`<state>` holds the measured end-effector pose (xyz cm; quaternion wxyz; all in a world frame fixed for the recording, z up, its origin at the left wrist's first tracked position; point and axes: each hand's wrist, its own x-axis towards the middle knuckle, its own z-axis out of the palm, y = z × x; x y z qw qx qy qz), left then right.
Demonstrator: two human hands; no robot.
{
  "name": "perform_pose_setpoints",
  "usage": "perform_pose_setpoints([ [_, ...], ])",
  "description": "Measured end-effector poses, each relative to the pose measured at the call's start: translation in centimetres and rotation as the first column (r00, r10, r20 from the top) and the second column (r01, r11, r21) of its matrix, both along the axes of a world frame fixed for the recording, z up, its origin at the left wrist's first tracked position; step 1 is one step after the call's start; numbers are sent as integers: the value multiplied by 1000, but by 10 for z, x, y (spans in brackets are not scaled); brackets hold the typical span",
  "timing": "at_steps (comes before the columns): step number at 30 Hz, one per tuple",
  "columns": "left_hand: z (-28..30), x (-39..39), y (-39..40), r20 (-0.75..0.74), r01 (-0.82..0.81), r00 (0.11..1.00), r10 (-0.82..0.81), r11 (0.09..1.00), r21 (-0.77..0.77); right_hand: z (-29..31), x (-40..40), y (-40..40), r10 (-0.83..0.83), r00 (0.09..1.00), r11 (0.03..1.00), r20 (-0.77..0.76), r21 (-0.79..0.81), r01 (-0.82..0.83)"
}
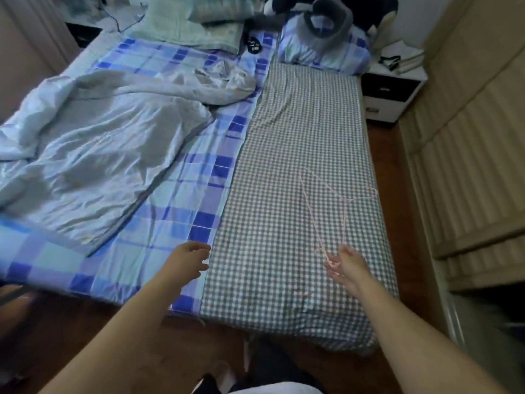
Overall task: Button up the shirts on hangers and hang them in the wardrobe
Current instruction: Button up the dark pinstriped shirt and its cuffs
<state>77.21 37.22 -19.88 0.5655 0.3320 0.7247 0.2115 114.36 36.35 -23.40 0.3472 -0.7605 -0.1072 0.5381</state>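
Pink wire hanger (326,211) lies on the grey checked sheet (298,132), right half of the bed. Its long axis runs away from the person, up the bed and slightly left; the hook (369,193) points right, toward the bed's right edge. Near corner of the hanger sits at the right hand (348,264).

Right hand's grip — fingers curled round the hanger's near end, pinching the thin wire. The rest of the hanger rests on the sheet, not lifted as far as I can tell.

Left hand (189,261) hovers over the seam where the blue plaid sheet (176,200) meets the checked one — fingers loosely bent, grip holding nothing, well apart from the hanger.

Around: a crumpled pale grey-blue garment or cover (93,143) spreads over the left half of the bed, on the plaid sheet; cannot tell if it is a shirt. Pillows (196,27) at the head end, a blue checked pillow (321,52) with a dark plush-like thing (326,12) on it. White nightstand (392,89) with dark drawers just beside the bed's far right corner. Beige ribbed wardrobe panels (468,166) along the right, close to the bed, brown floor (395,177) between them. Nothing lies on the checked sheet between the hands and the hanger.
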Motion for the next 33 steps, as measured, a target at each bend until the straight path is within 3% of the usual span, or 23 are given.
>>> perform_pose_setpoints([
  [3, -12, -4, 8, -23, -27, 999, 26, 998, -63, -30, 26, 13, 91, 980, 952, 178, -306, -33],
  [7, -17, -16, 23, -26, -81, 997, 78, 988, -135, -41, 3, 38, 221, 974, 890, 58, -420, -177],
  [13, 11, -61, 38, -37, -289, 957, 286, 953, -96, -19, -119, 113, 460, 887, 848, -45, -274, -454],
  [19, 67, -152, -12, 9, -546, 838, 546, 837, 28, 47, -298, 145, 699, 704, 714, -131, 72, -696],
  [22, 97, -210, -69, 62, -680, 732, 679, 721, 134, 84, -395, 127, 822, 551, 570, -146, 194, -799],
  [27, 130, -339, -187, -36, -782, 580, 813, 570, 252, 135, -548, 62, 945, 303, 326, -119, 318, -890],
  [30, 136, -445, -253, -84, -799, 519, 851, 517, 307, 153, -644, 22, 973, 217, 230, -78, 347, -909],
  [33, 138, -565, -297, -162, -752, 521, 838, 540, 378, 160, -752, -22, 978, 208, 202, -19, 345, -917],
])
